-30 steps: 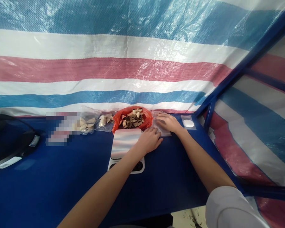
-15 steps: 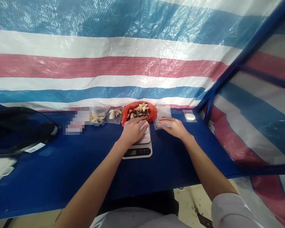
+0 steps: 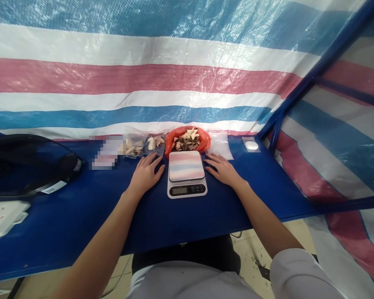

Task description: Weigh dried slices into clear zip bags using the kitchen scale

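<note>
A white kitchen scale (image 3: 187, 170) with a shiny, reflecting plate stands in the middle of the blue table (image 3: 187, 220). My left hand (image 3: 146, 173) lies to its left, fingers spread and holding nothing. On the right side, my right hand (image 3: 223, 168) rests with fingers stretched out, close to the scale's edge. Behind the scale sits an open red plastic bag (image 3: 169, 143) full of dried, pale and brown pieces (image 3: 187, 140). Clear plastic bags (image 3: 222, 144) lie flat beyond my right hand. Two small filled clear bags (image 3: 133, 147) lie beyond my left hand.
At the far right is a white oval object (image 3: 251, 145) on a small clear bag. A black strapped item (image 3: 65, 166) and a white power strip (image 3: 6, 218) occupy the left. Striped plastic sheeting (image 3: 143, 79) hangs behind, with a blue frame post (image 3: 274, 139) at right.
My left hand has moved off the scale to the left and down beside it, uncovering the plate. My right hand stays on the right, now nearer the scale. The view has shifted slightly.
</note>
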A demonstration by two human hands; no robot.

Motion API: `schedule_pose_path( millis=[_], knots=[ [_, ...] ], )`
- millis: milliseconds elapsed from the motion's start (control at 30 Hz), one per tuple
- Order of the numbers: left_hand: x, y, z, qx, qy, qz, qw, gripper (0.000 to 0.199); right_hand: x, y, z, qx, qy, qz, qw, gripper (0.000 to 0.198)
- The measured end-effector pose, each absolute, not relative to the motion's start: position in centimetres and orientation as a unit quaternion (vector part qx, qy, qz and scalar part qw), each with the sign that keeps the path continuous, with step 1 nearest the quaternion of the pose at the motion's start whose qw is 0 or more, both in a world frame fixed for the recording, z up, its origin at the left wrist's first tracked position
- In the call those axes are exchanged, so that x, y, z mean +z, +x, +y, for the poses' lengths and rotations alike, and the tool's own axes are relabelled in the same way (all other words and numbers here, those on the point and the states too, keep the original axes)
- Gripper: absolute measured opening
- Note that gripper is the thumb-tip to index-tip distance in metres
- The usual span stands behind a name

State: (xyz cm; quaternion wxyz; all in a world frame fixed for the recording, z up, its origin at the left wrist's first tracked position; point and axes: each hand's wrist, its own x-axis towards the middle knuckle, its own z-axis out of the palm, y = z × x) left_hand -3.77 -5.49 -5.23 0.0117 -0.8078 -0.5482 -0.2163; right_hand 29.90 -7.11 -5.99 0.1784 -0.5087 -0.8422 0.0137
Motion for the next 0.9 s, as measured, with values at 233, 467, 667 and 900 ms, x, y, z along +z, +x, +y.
schedule_pose_path(
  millis=[233,467,667,900],
  knots=[
    [-5.5,-3.23,-5.95,-0.156,-0.807,-0.57,0.007,0.051,-6.16,29.81,-7.13,0.028,-0.509,-0.848,0.146,0.045],
    [-5.4,-3.23,-5.93,-0.149,-0.805,-0.574,0.006,0.052,-5.97,29.77,-7.11,0.033,-0.512,-0.846,0.143,0.046],
    [-5.31,-3.18,-5.93,-0.149,-0.804,-0.576,0.005,0.052,-5.98,29.8,-7.14,0.035,-0.512,-0.846,0.144,0.047],
    [-5.39,-3.17,-5.96,-0.17,-0.803,-0.571,0.014,0.051,-6.04,29.73,-7.17,0.036,-0.511,-0.845,0.152,0.044]
  ],
)
